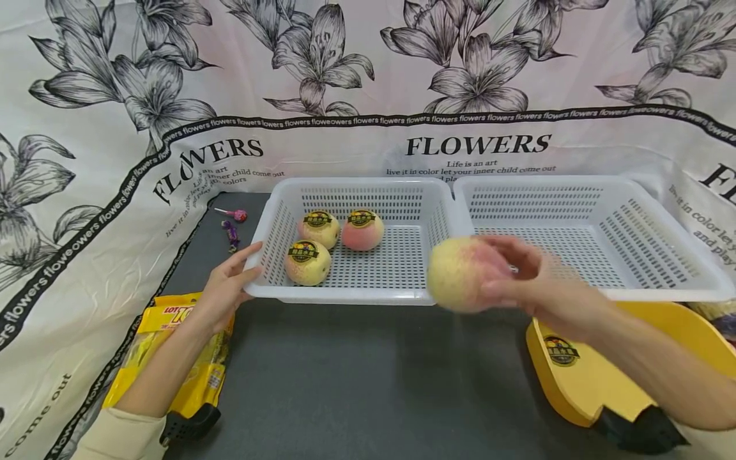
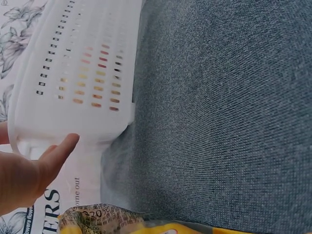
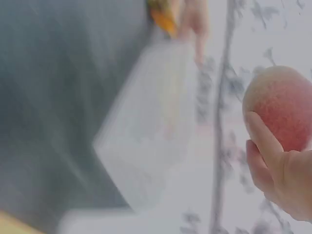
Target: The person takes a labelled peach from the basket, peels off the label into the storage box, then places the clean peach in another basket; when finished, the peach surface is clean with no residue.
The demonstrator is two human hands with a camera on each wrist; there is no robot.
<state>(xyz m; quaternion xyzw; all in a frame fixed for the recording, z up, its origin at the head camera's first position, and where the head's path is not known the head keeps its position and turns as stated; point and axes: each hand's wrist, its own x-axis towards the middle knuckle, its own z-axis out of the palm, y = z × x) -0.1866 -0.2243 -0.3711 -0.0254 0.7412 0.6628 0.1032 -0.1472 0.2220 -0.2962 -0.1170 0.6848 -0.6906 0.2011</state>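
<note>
My right hand (image 1: pixel 543 281) grips a yellow and pink peach (image 1: pixel 460 275) above the front rim, near where two white plastic baskets meet. The peach's red side (image 3: pixel 285 109) faces the right wrist camera. Three more peaches with black and gold stickers lie in the left basket (image 1: pixel 379 295): a pinker one (image 1: pixel 362 233), one beside it (image 1: pixel 324 231), and a yellow one (image 1: pixel 308 271) in front. At that basket's left end my left hand (image 1: pixel 227 287) holds the rim, its thumb (image 2: pixel 63 151) along the outer wall in the left wrist view.
The right basket (image 1: pixel 621 294) stands alongside, with a yellow tray (image 1: pixel 554 377) in front of it. On the left lie a yellow snack bag (image 1: pixel 198 377), a pink lollipop (image 1: pixel 239 215) and a purple-wrapped candy (image 1: pixel 231 235). A flower-printed cloth (image 1: pixel 356 147) hangs behind.
</note>
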